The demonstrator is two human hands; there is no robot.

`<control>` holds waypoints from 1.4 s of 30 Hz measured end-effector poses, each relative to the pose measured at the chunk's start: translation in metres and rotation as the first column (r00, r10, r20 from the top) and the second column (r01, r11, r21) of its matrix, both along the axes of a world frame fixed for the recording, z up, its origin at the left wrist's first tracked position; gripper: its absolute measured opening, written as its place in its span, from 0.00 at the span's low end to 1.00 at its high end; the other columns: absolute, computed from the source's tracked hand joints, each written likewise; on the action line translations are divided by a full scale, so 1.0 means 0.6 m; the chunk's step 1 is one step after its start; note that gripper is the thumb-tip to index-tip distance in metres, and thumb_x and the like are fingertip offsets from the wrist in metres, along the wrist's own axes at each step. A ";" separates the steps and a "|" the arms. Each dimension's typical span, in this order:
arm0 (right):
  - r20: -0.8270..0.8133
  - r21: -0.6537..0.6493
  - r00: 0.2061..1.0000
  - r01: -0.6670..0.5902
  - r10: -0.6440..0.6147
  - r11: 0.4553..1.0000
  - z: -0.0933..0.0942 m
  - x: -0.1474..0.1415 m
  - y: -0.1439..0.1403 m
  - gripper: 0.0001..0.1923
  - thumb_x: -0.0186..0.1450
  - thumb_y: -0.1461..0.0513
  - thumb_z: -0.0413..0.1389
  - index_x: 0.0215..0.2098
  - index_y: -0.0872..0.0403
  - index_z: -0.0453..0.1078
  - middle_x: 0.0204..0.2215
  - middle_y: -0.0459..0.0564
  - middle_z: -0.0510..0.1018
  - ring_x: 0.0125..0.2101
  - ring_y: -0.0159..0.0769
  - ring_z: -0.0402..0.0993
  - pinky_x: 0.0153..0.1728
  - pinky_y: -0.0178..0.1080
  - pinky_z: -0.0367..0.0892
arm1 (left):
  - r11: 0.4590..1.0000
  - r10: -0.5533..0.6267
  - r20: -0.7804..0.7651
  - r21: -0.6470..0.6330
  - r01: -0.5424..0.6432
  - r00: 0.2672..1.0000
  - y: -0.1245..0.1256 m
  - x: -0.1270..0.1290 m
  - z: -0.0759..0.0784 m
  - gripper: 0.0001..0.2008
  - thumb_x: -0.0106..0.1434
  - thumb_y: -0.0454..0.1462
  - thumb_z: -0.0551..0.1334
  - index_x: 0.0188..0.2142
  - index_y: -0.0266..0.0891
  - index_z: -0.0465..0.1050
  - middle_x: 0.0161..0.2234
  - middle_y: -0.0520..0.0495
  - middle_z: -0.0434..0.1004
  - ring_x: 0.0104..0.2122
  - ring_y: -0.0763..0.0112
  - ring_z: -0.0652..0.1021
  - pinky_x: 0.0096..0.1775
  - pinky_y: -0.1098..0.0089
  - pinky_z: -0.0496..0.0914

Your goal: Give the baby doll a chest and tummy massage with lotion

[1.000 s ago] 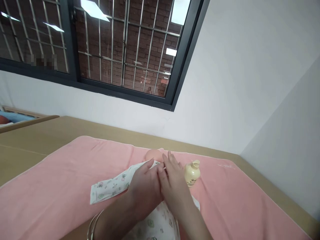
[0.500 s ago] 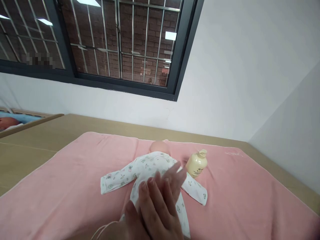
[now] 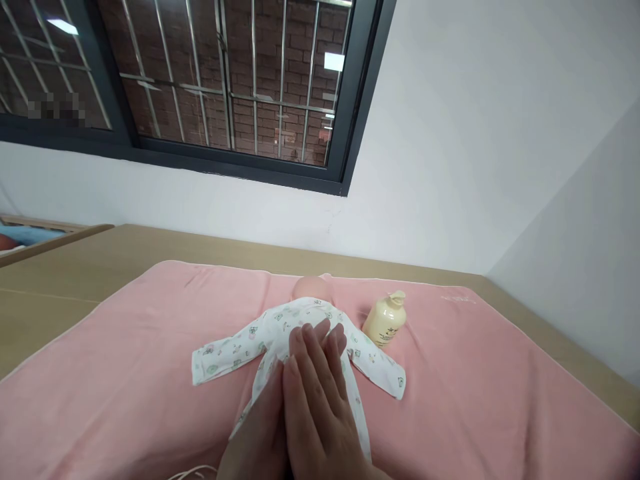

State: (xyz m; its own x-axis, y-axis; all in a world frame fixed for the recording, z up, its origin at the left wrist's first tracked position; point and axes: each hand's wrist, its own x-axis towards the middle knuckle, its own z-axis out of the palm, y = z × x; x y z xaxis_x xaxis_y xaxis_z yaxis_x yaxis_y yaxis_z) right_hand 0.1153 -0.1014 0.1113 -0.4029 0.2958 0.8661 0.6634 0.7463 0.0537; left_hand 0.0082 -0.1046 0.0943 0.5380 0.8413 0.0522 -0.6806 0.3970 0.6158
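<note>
Palm against palm, my left hand (image 3: 257, 427) and my right hand (image 3: 323, 417) meet at the lower middle of the view. Both have their fingers stretched out, and no object shows between them. The right hand covers much of the left. Behind them a baby doll lies on its back, its bald head (image 3: 313, 288) at the far end. It wears a white printed garment (image 3: 295, 321) with the sleeves spread to both sides. My hands hide the middle of the garment. A cream pump bottle (image 3: 386, 322) stands by the doll's sleeve on the right.
A pink blanket (image 3: 460, 373) lies under the doll and bottle on a wooden surface (image 3: 150, 243). A white wall and a dark-framed window (image 3: 240, 160) with bars rise behind. At the far left, part of a wooden-edged bed with blue cloth (image 3: 35, 233) shows.
My hands were rubbing at an angle, the left fingers pointing out to the right; now the palms line up, fingers pointing forward. The view has shifted slightly. Doll and bottle stay put.
</note>
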 end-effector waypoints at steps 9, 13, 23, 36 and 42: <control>0.051 -0.033 0.999 -0.003 0.004 0.999 0.001 0.000 0.000 0.28 0.73 0.60 0.47 0.69 0.61 0.57 0.67 0.61 0.66 0.72 0.48 0.50 0.67 0.57 0.60 | 0.978 0.207 -0.003 0.010 -0.207 0.978 -0.003 0.009 0.007 0.34 0.67 0.61 0.49 0.67 0.54 0.64 0.65 0.53 0.70 0.73 0.59 0.52 0.69 0.52 0.57; 0.041 -0.018 0.999 0.007 -0.006 1.000 0.008 0.000 -0.003 0.28 0.72 0.63 0.45 0.69 0.63 0.56 0.67 0.60 0.66 0.72 0.47 0.50 0.67 0.57 0.62 | 0.976 0.219 0.027 0.008 -0.220 0.975 -0.002 0.007 0.009 0.32 0.67 0.59 0.52 0.66 0.55 0.66 0.65 0.54 0.70 0.73 0.59 0.52 0.70 0.54 0.56; 0.023 0.036 0.999 0.041 -0.042 0.999 0.009 -0.004 -0.003 0.25 0.72 0.65 0.43 0.66 0.64 0.60 0.66 0.60 0.68 0.71 0.46 0.53 0.67 0.54 0.62 | 0.983 0.177 -0.052 -0.032 -0.178 0.983 -0.005 0.002 0.002 0.36 0.66 0.62 0.49 0.66 0.51 0.66 0.65 0.49 0.71 0.73 0.57 0.53 0.69 0.51 0.57; 0.032 0.030 0.999 0.023 -0.024 0.999 0.004 -0.006 -0.003 0.25 0.73 0.64 0.45 0.66 0.67 0.60 0.68 0.64 0.64 0.71 0.50 0.50 0.67 0.57 0.60 | 0.989 0.089 0.045 0.113 -0.093 0.995 -0.005 0.004 0.033 0.34 0.70 0.58 0.46 0.69 0.49 0.60 0.70 0.52 0.62 0.74 0.56 0.46 0.71 0.50 0.49; 0.030 0.055 0.999 0.043 -0.045 0.998 0.009 -0.006 -0.002 0.22 0.73 0.66 0.43 0.62 0.66 0.64 0.67 0.63 0.65 0.71 0.49 0.51 0.68 0.55 0.60 | 0.998 0.034 0.025 0.054 -0.035 0.999 -0.012 -0.014 0.044 0.32 0.73 0.55 0.49 0.70 0.47 0.59 0.71 0.50 0.59 0.74 0.56 0.46 0.72 0.52 0.47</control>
